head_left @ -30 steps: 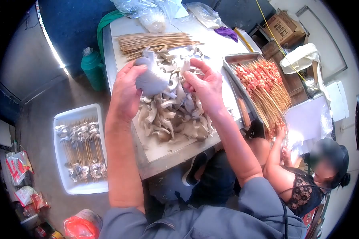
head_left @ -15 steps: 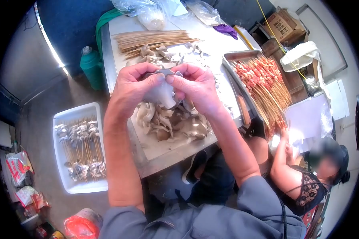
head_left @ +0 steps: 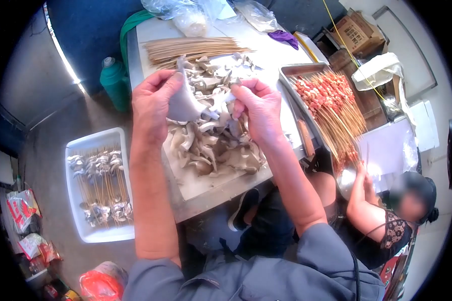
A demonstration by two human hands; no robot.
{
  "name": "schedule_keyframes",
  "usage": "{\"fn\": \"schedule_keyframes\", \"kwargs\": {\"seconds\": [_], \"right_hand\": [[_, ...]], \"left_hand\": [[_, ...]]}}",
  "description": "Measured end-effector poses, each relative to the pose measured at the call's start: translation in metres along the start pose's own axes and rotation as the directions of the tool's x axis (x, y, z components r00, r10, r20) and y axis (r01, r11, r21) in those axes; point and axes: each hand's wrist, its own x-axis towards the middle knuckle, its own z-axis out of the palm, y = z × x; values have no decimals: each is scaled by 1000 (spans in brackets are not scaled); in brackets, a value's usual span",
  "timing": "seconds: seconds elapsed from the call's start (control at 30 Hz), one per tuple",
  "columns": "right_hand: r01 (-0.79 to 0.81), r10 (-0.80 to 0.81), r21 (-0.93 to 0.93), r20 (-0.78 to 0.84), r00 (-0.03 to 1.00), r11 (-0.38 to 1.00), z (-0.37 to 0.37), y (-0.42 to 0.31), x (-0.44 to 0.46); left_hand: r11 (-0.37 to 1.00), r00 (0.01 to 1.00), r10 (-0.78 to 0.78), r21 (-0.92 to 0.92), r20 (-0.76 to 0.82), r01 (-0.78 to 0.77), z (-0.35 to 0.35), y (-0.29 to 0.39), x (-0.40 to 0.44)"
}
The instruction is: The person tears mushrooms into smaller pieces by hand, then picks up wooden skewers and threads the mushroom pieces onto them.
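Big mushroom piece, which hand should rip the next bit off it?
Probably the right hand: the left hand already grips the big mushroom piece, and the right is close by with its fingers pinched.

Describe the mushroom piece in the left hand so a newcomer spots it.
On the white-topped table, find the mushroom pile. Over it, the left hand pinches the piece. It's the broad, smooth, pale grey one, held off the pile, wider than its neighbours.
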Motion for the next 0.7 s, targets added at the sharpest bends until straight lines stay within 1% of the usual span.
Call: {"fn": "schedule_keyframes", "kwargs": {"seconds": [0.03,0.07,0.1,0.17,0.2,0.27,0.3,0.37,0.4,0.43,0.47,0.5,0.6,0.63,0.7], "right_hand": [[4,-3,17,-31,1000,1000,-3,0,0],[53,-54,-11,-71,996,999,-5,1,2],[53,-54,-12,-72,996,999,-6,0,3],[93,-122,-234,-113,986,968,-6,-1,3],[92,-121,-234,-111,986,968,-5,-2,3],[170,-206,-282,-105,973,944,-2,-4,-1],[170,-206,-282,-105,973,944,-1,-5,-2],[124,-116,-194,52,992,973,1,-7,-5],[87,-64,-189,121,991,978,7,-10,-7],[20,24,-262,167,986,965,8,-11,-10],[34,25,-274,208,978,961,12,-9,-12],[48,27,-286,250,968,957,16,-8,-13],[47,28,-257,279,960,965,19,-8,-14],[46,29,-256,281,959,965,19,-8,-13],[30,16,-193,233,972,981,15,-11,-12]], "left_hand": [[1000,999,14,-17,-43,-15,-1,-1,1],[999,996,26,-33,-85,-29,-2,-2,2],[999,996,26,-34,-84,-29,-2,-2,1],[999,999,34,39,-2,-33,-1,1,0],[999,999,34,39,-4,-34,1,2,-2],[992,999,-6,125,41,1,7,6,-6],[992,999,-6,125,41,1,9,9,-7],[985,989,-17,174,145,-8,13,12,-10],[985,989,-17,172,148,-9,14,10,-9],[989,980,-14,150,197,-16,14,7,-8],[992,969,-7,127,245,-25,14,5,-7],[992,970,-7,127,245,-25,15,5,-7],[987,967,1,156,253,-42,14,5,-8],[987,960,6,150,279,-50,12,7,-8],[988,952,11,145,306,-58,10,10,-8]]}}
